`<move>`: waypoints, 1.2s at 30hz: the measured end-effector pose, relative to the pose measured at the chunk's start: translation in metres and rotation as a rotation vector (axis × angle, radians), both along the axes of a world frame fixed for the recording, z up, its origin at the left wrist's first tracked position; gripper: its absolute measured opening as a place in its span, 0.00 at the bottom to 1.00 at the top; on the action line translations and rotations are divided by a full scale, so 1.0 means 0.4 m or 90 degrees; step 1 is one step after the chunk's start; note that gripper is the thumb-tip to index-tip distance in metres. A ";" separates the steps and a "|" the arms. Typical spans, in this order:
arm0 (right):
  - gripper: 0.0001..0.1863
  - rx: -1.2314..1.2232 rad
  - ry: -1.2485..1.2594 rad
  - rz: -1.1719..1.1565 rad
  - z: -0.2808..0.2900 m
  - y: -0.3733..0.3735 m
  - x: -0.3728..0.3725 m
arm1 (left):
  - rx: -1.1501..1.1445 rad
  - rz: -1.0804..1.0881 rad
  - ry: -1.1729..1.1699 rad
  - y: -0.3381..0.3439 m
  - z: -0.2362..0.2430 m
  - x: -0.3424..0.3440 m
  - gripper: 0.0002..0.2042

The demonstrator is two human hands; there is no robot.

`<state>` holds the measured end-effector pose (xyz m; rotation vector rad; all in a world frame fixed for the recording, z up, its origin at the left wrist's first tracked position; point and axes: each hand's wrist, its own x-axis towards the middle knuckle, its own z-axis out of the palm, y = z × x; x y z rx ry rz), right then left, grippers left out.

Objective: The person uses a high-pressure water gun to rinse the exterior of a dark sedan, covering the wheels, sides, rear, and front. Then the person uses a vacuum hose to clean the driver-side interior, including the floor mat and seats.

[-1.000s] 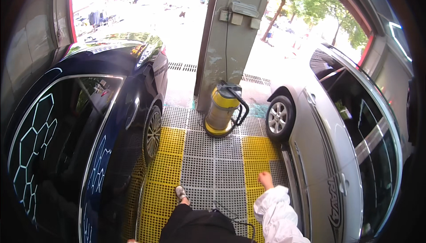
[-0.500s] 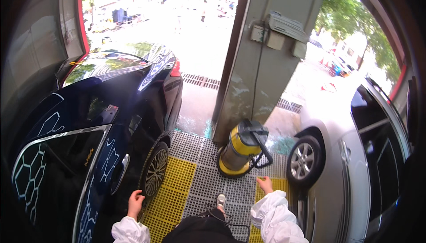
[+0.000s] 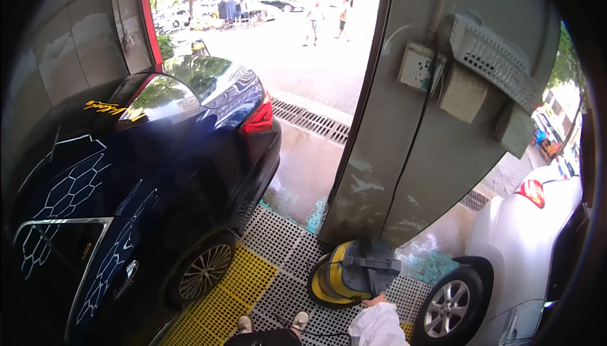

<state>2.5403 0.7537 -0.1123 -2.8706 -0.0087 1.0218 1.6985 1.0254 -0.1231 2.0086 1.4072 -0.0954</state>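
Note:
My right hand (image 3: 374,300), in a loose white sleeve, is on the black hose at the front of the yellow-and-grey wet-dry vacuum (image 3: 346,273), its fingers curled round the hose and partly hidden. The vacuum stands at the foot of the grey pillar (image 3: 404,144). A black cable runs down the pillar behind it, and another lies by my feet. My left hand is not in view.
A dark blue car (image 3: 139,156) flanks me left, a silver car (image 3: 518,226) right. Plastic grating (image 3: 272,232) covers the floor; a drain (image 3: 306,118) crosses the doorway. Two people (image 3: 313,24) are outside. Boxes (image 3: 461,93) hang on the pillar.
I have moved forward to the vacuum and the view has swung. My right hand has gone from hanging free to the vacuum's hose. My left hand has left the view.

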 end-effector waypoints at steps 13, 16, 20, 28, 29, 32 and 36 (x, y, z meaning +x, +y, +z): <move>0.27 0.466 -0.790 -0.224 0.114 -0.684 -0.087 | -0.320 0.190 0.001 0.335 0.235 0.393 0.22; 0.26 1.041 -0.558 -0.553 0.487 -0.388 0.118 | -0.208 0.029 0.064 0.376 0.228 0.504 0.22; 0.26 1.339 -0.451 -0.116 0.819 -0.130 0.186 | -0.049 -0.127 -0.188 0.380 0.358 0.870 0.21; 0.27 1.346 0.289 0.384 1.193 0.309 -0.169 | 0.429 -0.515 -0.606 0.145 1.099 1.397 0.48; 0.29 1.313 0.305 0.395 1.198 0.356 -0.213 | 0.319 -0.551 -0.637 0.133 1.135 1.402 0.48; 0.37 1.161 0.176 0.327 1.216 0.478 -0.352 | -0.190 -0.321 -0.774 0.165 1.101 1.373 0.33; 0.33 0.797 -0.211 0.422 1.112 0.539 -0.289 | -0.208 0.059 -0.859 0.327 0.966 1.222 0.13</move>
